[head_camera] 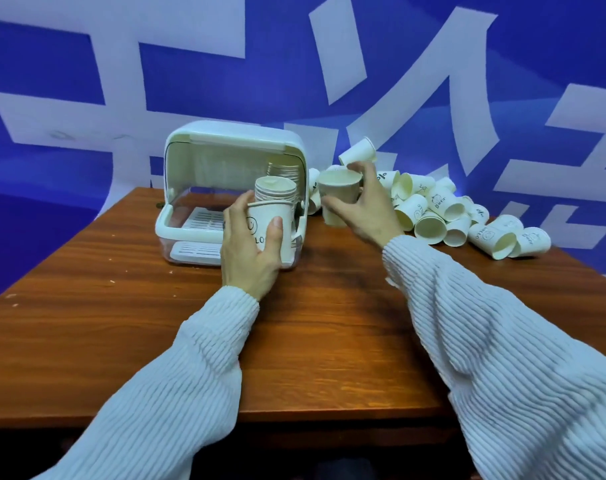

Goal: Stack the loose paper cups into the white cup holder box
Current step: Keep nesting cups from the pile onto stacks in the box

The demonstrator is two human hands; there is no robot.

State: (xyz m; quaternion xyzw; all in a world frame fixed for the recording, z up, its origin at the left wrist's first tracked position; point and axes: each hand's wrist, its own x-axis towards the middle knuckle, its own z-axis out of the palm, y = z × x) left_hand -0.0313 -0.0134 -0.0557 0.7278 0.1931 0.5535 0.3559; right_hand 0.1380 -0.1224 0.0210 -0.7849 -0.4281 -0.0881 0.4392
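The white cup holder box (232, 140) stands open at the back middle of the wooden table, its lid flipped up. A stack of cups (283, 172) stands inside it at the right. My left hand (251, 249) grips an upright stack of nested paper cups (275, 202) in front of the box's right side. My right hand (358, 206) holds a single upright paper cup (337, 192) just right of that stack, apart from it. A heap of loose paper cups (443, 213) lies on its side to the right.
The wooden table (156, 323) spreads toward me, its front edge near the bottom of the view. A blue banner with large white characters (433, 81) hangs right behind the table. The loose cups reach close to the table's right edge.
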